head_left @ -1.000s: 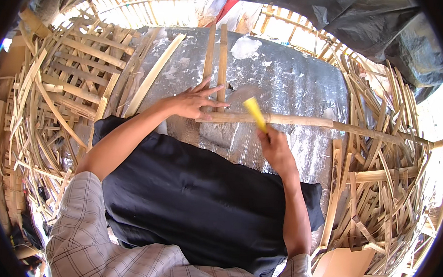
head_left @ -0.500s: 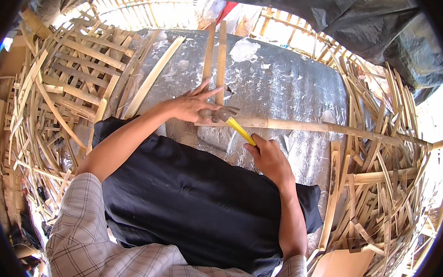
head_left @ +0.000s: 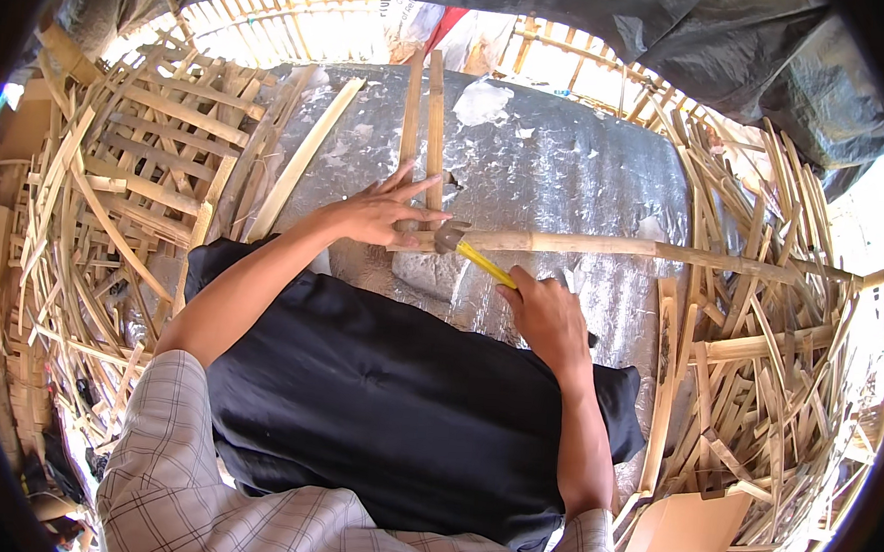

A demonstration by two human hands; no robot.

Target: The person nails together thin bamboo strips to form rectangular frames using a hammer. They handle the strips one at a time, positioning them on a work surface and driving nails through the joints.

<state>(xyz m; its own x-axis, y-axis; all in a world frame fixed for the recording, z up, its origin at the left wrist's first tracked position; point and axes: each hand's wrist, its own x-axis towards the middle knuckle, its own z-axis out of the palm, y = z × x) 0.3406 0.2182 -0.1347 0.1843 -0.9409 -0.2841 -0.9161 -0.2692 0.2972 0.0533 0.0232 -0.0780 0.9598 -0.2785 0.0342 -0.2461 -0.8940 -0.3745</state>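
Note:
My right hand [head_left: 552,320] is wrapped round the yellow handle of a hammer [head_left: 487,266]. The hammer's head is at the left end of a long bamboo strip [head_left: 589,245] lying crosswise; whether it touches the strip I cannot tell. With fingers spread, my left hand [head_left: 377,216] lies where this strip meets two lengthwise bamboo strips, a left one [head_left: 411,114] and a right one [head_left: 435,116]. Any nail at the joint is hidden or too small to see. A pale stone-like block [head_left: 430,273] sits just below the joint.
Black cloth [head_left: 385,403] covers my lap. Worn silvery sheeting [head_left: 587,174] spreads beneath the strips. A bamboo lattice [head_left: 159,146] stands on the left, and a heap of split bamboo [head_left: 746,392] lies on the right near a cardboard piece [head_left: 686,534]. Dark plastic sheeting [head_left: 733,61] hangs overhead.
The hammer head has come down slightly toward the joint, and my right hand has shifted a little to the right. My left hand stays spread in nearly the same place.

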